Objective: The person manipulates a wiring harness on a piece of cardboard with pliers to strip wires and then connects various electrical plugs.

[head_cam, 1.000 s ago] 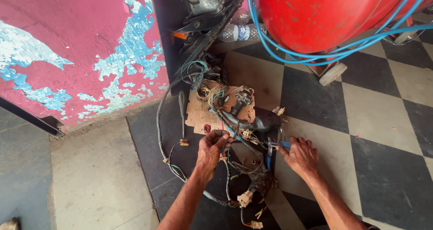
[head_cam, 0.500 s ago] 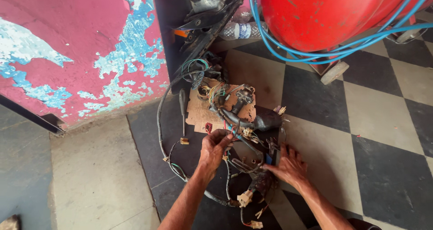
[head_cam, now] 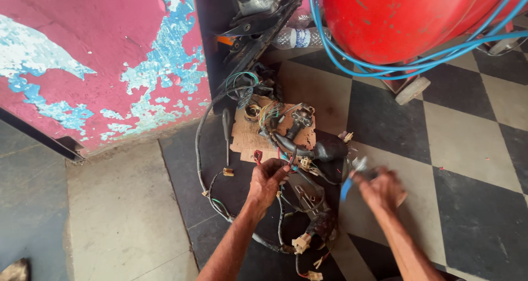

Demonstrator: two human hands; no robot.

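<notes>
Since a moment ago, the right hand has lifted off the floor, blurred, closed around a small blue-handled tool. Left hand pinches wires of the wiring harness sprawled on the checkered floor. It looks light, floppy, best gripped by its connectors. Beyond lie cardboard and a red tank.

Right hand motion-blurred; its blue-handled tool unidentifiable.

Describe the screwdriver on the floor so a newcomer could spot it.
Start at the peeling pink wall and drop to the brown cardboard scrap on the dark tile. The screwdriver lies along its left edge: a dark handle and one straight thin shaft, unlike the curling wires around it.
</notes>
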